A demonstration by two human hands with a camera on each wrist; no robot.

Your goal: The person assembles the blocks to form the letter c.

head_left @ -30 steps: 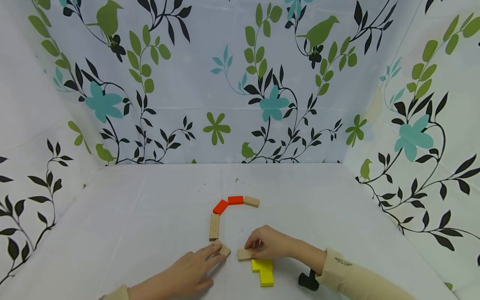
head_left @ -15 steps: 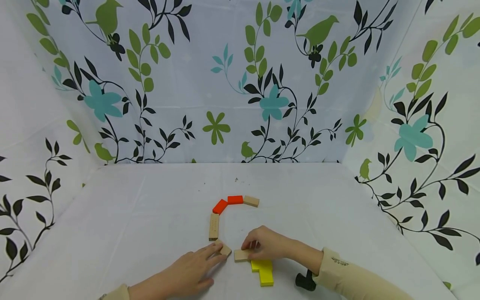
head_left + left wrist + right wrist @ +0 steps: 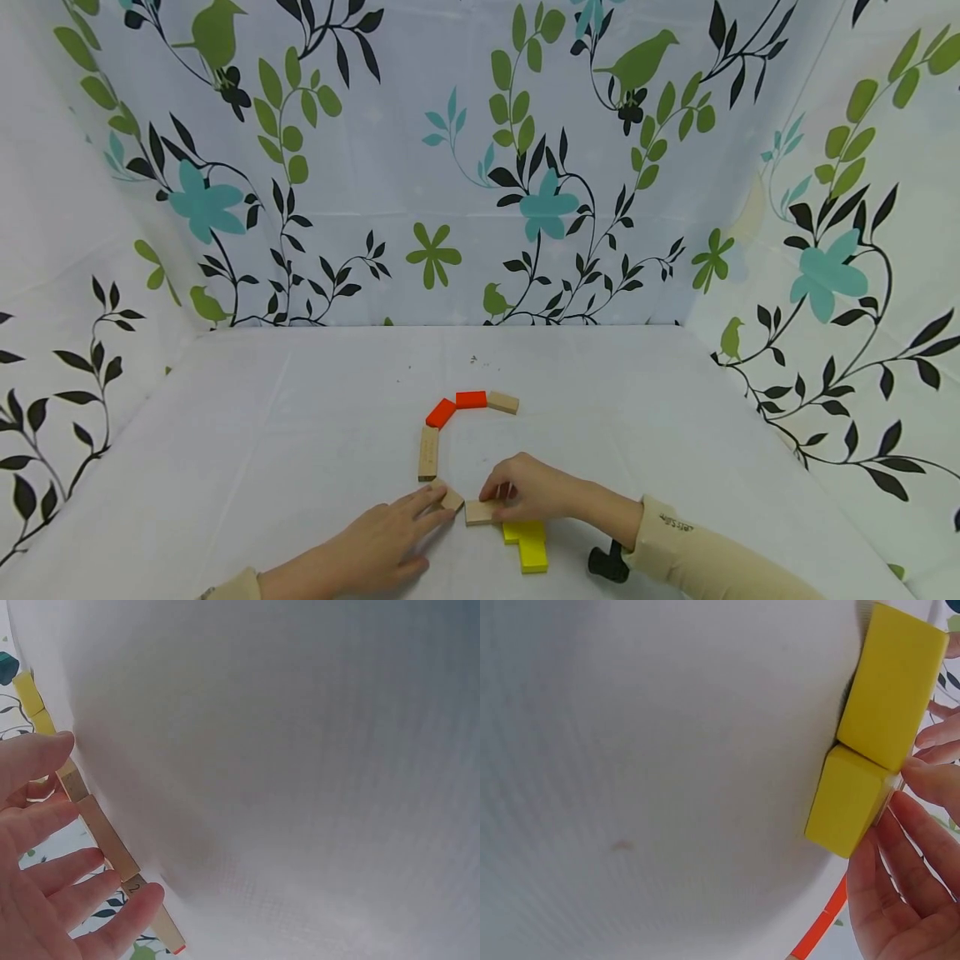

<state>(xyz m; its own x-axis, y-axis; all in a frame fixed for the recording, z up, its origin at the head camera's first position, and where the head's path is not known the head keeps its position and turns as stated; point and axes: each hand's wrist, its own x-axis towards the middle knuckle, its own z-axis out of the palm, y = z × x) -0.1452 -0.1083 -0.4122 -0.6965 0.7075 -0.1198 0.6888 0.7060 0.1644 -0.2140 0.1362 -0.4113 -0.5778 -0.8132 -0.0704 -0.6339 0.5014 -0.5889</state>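
Note:
In the head view my right hand [image 3: 534,490] pinches a plain wooden block [image 3: 480,512] lying flat on the white surface. Its left end meets, or nearly meets, the corner of a slanted wooden block [image 3: 452,500]. My left hand [image 3: 395,540] rests beside that slanted block, its extended fingertips on it and partly covering it. The left wrist view shows the left hand's fingers [image 3: 71,881] spread along the row of blocks. Just below the right hand lie two yellow blocks [image 3: 533,554], seen close up in the right wrist view, where the pinched block is mostly hidden.
A curved row continues away from me: an upright-running wooden block [image 3: 428,454], two red blocks [image 3: 471,400] and another wooden block [image 3: 502,403] at its far end. A black object [image 3: 609,564] hangs by the right sleeve. Patterned cloth [image 3: 435,167] walls the back and sides.
My right hand has slid its wooden block leftward, narrowing the gap to the slanted block until the two ends about meet. The left hand has barely moved.

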